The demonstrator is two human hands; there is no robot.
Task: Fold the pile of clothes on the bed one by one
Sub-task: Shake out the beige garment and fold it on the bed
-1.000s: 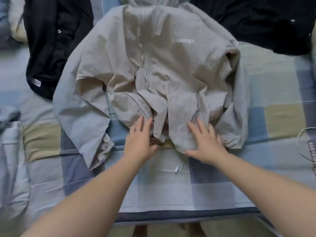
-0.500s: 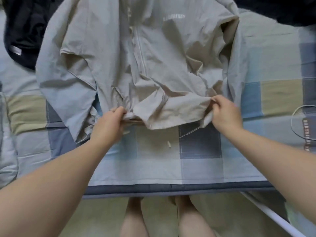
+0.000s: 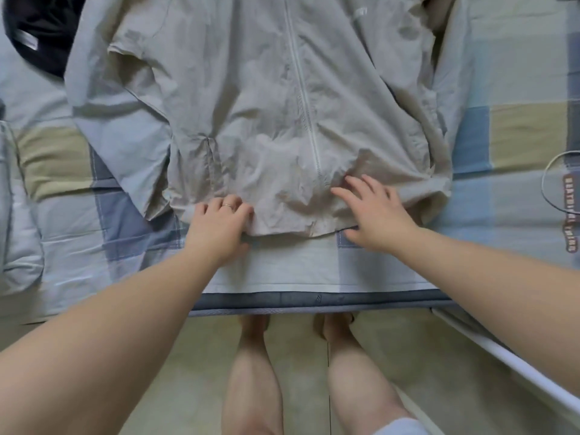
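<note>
1. The bed (image 3: 518,136), under a checked sheet, carries everything. The person stands at its near edge.
2. The jacket (image 3: 251,120) lies front-up across the middle of the bed. Its long axis runs from the near edge towards the far edge, and its top is cut off by the frame. A black garment (image 3: 37,32) sits at the far left corner, close to the jacket's shoulder.
3. The left sleeve (image 3: 116,127) spreads towards the bed's left edge, well out from the body panel. The right side looks bunched against the body, and I cannot tell how its sleeve lies.
4. The zip (image 3: 304,98) runs down the jacket's centre and ends between the two hands. The hem (image 3: 292,229) lies parallel to the near edge, a little in from it.
5. The right hand (image 3: 376,211) rests on the hem right of the zip, fingers straight and spread, pressing the cloth flat.
6. The left hand (image 3: 219,227) sits at the hem left of the zip, fingers curled over the edge with the thumb below it — it appears to pinch the cloth. A ring (image 3: 228,205) shows on one finger.
7. Judgement: the jacket is smoothed but not yet folded. The spread left sleeve lies outward from the left hand — the nearer hand for folding it in towards the zip line.
</note>
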